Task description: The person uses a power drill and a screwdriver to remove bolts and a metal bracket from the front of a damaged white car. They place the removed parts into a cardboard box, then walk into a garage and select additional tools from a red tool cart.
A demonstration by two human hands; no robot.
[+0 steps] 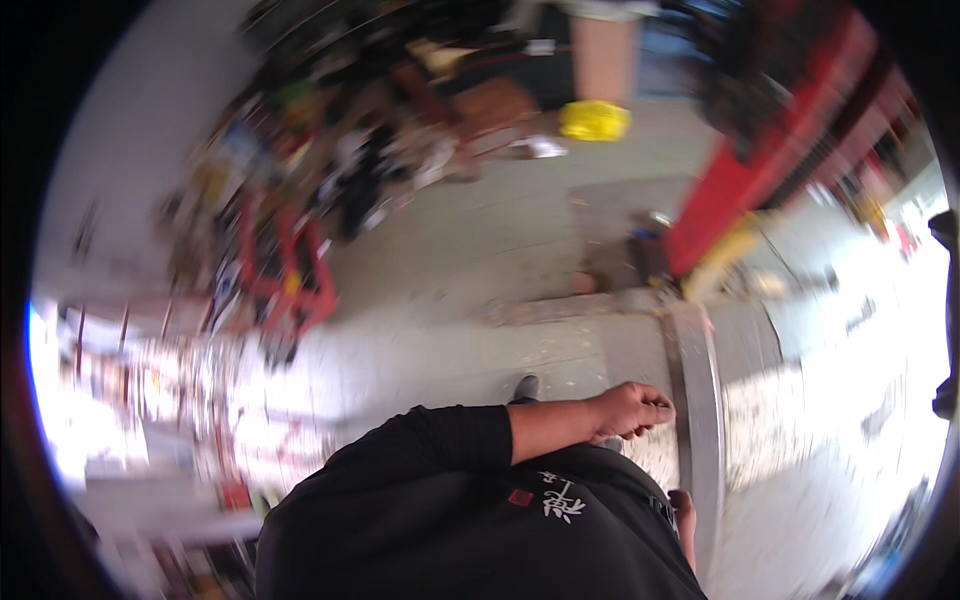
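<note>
My left hand [632,410] reaches across the front of my black shirt, its fingers curled inward and the thumb pressed against them. Whatever may lie in that pinch is too small and blurred to make out. Just right of it runs a long grey metal rail [697,370], apart from the fingers as far as I can see. Lower down, beside my shirt, a small part of my right hand or forearm [684,510] shows near the same rail. Its fingers are not distinguishable. A dark shoe [527,387] peeks out beyond my left forearm.
A tilted red post [720,200] stands beyond the rail, with a yellow part [722,262] at its base. Left, a red metal frame [290,275] stands before blurred clutter. A yellow bag [595,120] lies on the grey floor [430,270] farther off.
</note>
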